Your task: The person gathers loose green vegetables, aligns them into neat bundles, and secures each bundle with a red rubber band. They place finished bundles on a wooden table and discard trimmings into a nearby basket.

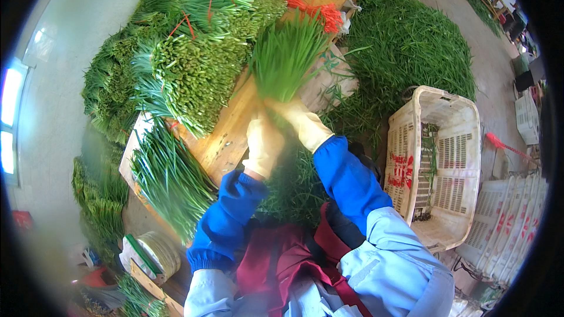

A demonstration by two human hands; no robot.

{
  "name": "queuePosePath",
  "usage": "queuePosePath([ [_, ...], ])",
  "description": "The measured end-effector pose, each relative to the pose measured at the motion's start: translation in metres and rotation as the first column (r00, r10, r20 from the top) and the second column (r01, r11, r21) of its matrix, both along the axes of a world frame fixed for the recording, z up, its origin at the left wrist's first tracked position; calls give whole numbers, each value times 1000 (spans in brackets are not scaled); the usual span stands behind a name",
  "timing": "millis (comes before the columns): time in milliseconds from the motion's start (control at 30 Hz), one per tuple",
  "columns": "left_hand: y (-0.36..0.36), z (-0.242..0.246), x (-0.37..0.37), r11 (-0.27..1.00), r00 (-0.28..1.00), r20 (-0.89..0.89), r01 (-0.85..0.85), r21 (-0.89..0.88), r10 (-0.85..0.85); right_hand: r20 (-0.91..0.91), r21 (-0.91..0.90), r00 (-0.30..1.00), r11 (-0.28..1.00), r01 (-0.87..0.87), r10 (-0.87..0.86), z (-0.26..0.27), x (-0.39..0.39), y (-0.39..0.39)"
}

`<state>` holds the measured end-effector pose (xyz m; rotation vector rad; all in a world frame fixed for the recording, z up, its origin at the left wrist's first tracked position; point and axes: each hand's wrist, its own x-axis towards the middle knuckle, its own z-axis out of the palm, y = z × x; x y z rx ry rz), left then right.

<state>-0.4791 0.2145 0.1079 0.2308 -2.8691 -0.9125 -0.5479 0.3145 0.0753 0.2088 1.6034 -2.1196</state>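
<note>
My left hand and my right hand, both in pale yellow gloves, are close together at the lower end of a loose bunch of long green leafy stalks. The right hand is shut on the bunch. The left hand is blurred beside it, and its fingers cannot be made out. The leaves fan out away from me over the wooden table. Left of the bunch lie tied bundles of cut stalks with red ties. Red tie strips lie beyond the leaf tips. More untied green stalks rest at the table's near left end.
A large heap of loose green leaves covers the floor at right. A white plastic crate stands near my right arm, with stacked white crates beyond. A white round container is at lower left. More bundles lie behind the table.
</note>
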Motion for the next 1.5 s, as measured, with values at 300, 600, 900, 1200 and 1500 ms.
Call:
queuePosePath([
  [300, 0, -11, 11, 985, 997, -51, 60, 163, -53, -47, 92, 994, 991, -94, 99, 22, 23, 6],
  [600, 35, 20, 11, 962, 887, -445, 218, 166, -124, -194, -149, 958, 971, 186, -213, 52, 28, 32],
  [900, 82, 55, -25, 830, 708, -669, 499, 250, -225, -552, -201, 723, 908, 369, -416, 112, 8, 84],
  [1200, 69, 51, -47, 600, 800, -590, 528, 602, -112, -498, -2, 809, 933, 361, -314, 119, -20, 65],
  [1500, 7, 63, -39, 785, 905, -365, 385, 486, -218, -463, 97, 871, 968, 232, -162, 109, -33, 2],
])
